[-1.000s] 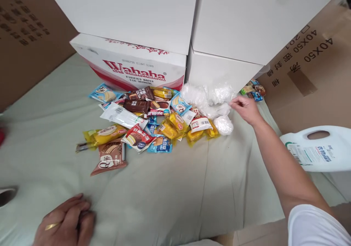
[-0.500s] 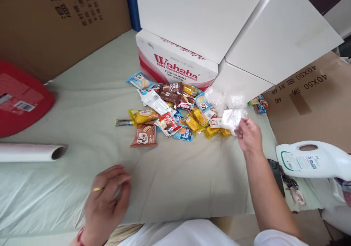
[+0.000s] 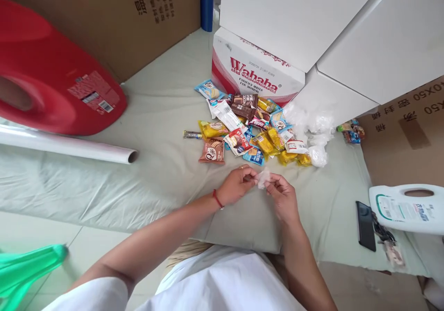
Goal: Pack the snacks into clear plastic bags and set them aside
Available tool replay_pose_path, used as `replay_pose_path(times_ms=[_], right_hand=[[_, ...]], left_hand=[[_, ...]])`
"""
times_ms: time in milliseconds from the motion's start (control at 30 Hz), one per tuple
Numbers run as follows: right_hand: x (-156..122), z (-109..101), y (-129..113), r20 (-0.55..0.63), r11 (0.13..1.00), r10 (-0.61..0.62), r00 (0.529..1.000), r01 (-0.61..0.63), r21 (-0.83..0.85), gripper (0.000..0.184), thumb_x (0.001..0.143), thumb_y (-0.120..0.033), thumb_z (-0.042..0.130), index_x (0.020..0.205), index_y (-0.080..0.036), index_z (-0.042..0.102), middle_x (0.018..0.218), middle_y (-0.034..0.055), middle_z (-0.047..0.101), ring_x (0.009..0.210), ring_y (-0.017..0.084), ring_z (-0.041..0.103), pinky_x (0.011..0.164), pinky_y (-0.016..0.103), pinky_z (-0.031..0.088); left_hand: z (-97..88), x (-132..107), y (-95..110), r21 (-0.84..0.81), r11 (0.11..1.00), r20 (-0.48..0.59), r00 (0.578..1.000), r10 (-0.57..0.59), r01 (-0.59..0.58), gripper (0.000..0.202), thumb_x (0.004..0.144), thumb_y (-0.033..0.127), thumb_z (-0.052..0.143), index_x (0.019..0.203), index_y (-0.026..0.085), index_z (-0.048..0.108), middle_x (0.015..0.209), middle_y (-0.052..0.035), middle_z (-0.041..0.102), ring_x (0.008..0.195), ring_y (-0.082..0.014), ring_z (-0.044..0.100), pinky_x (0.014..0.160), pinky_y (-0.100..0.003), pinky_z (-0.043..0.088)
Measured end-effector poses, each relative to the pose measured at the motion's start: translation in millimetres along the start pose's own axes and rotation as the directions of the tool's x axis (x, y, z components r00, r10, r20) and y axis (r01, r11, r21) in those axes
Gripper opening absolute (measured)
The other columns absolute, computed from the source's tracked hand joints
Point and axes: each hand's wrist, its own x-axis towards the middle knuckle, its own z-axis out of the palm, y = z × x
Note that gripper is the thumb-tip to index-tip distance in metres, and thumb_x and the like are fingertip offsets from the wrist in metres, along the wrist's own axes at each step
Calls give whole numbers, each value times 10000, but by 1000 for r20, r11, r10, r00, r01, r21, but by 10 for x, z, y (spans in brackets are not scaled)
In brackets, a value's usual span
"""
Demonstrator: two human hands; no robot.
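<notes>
My left hand [image 3: 237, 184] and my right hand [image 3: 281, 195] meet in front of me over the pale green sheet [image 3: 156, 172]. Both pinch a small clear plastic bag [image 3: 262, 178] between their fingertips. Just beyond lies a heap of wrapped snacks [image 3: 243, 133] in several colours. To its right sits a bunch of crumpled clear plastic bags [image 3: 314, 133].
White cartons, one marked Wahaba [image 3: 256, 72], stand behind the snacks. A red jug [image 3: 52, 79] and a plastic film roll [image 3: 69, 146] lie at left. A white detergent jug [image 3: 409, 207], a black phone [image 3: 365, 218] and keys sit at right. Brown cardboard boxes flank the area.
My right hand pulled a clear bag from the pile and brought it in front of me. My left hand rose from the sheet to join it. The view swung left.
</notes>
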Motion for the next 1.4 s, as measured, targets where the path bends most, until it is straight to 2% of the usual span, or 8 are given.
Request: replay_pose_path(times_ms=[200,367,600,733,900,1133,1300,1400], right_hand=[[16,-245,-63,-64,985,96,993,-86,148,275,706,-416,880,883,-234,774,696,-32,587,583,87,418,512,211,348],[37,-281,-41,26,896,286,958,-277,347,345,647,-434,922,881,-241,755,605,-68,486,469,55,275,399,181,231],[-92,-234,18,81,957,131,988,-147,250,759,646,-583,905,1313,-305,671,1158,46,709,869,183,630,684,259,501],[-136,-284,56,81,979,173,982,-181,98,458,688,-445,912,1063,-231,759,930,26,721,730,143,555,611,235,435],[-141,-380,81,-46,950,208,977,-190,249,338,669,-419,926,859,-212,738,674,-50,544,532,62,317,481,205,270],[-167,-374,90,-39,975,122,992,-112,191,345,700,-453,895,887,-216,727,709,-39,550,557,72,381,509,217,324],[-123,-401,87,-389,999,11,921,11,53,447,734,-601,824,937,-221,707,785,-15,602,625,106,438,518,226,368],[-164,-275,50,-234,991,100,967,-75,113,635,782,-801,642,1027,-221,728,963,60,699,796,177,580,607,276,481]], left_hand=[[-205,43,32,-251,968,-55,998,-28,13,290,761,427,796,793,165,676,948,-46,635,931,-184,588,846,-298,466],[-183,59,114,-603,768,104,975,-194,217,374,723,439,855,832,180,608,965,-34,671,910,-179,639,845,-331,516],[-154,78,53,-669,688,123,955,-270,281,402,688,408,881,822,181,576,801,4,663,744,-144,637,730,-294,523],[-155,86,65,-688,665,137,952,-272,289,323,654,291,854,755,172,572,976,-69,743,860,-195,669,776,-318,510],[-165,84,110,-686,664,139,949,-283,299,294,601,242,834,723,169,577,1081,-88,730,937,-218,653,794,-313,484],[-113,80,26,-325,910,167,962,-215,259,479,613,433,890,919,155,649,884,-11,634,764,-136,546,704,-260,409],[-32,15,-39,16,1000,2,1000,-19,19,351,846,503,669,770,190,531,664,57,458,625,-110,414,615,-250,316],[18,-67,-30,289,949,-74,986,151,-124,239,911,410,586,807,199,546,696,33,502,660,-133,466,654,-268,344]])
